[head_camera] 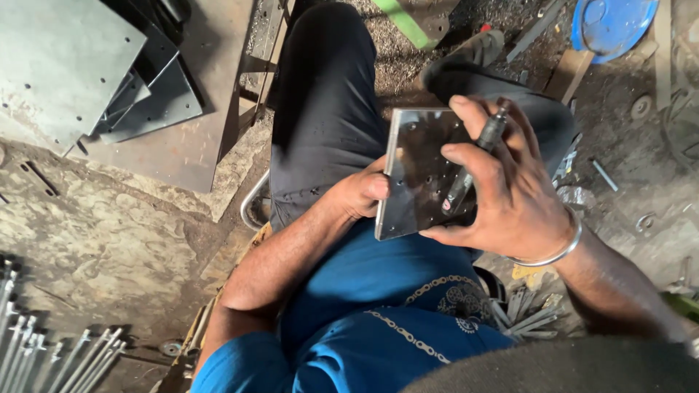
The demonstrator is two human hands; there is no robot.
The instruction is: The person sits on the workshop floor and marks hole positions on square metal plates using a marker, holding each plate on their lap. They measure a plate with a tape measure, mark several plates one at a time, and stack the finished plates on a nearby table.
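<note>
Lying bottom left, threaded rods run out of frame. Left hand grips the drilled steel plate by its edge, held over the lap. Right hand closes around a dark pen-like tool, fingers covering the plate's right side; tool tip hard to make out.

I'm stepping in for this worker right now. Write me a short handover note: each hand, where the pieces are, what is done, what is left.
Left hand: grips the left edge of the square steel plate, held over the lap.
Right hand: holds a dark pen-like tool, tip on the plate's face.
Plate already has small holes.
More drilled plates lie stacked at upper left; long bolts lie at lower left.
What the tool has done so far cannot be told.
</note>
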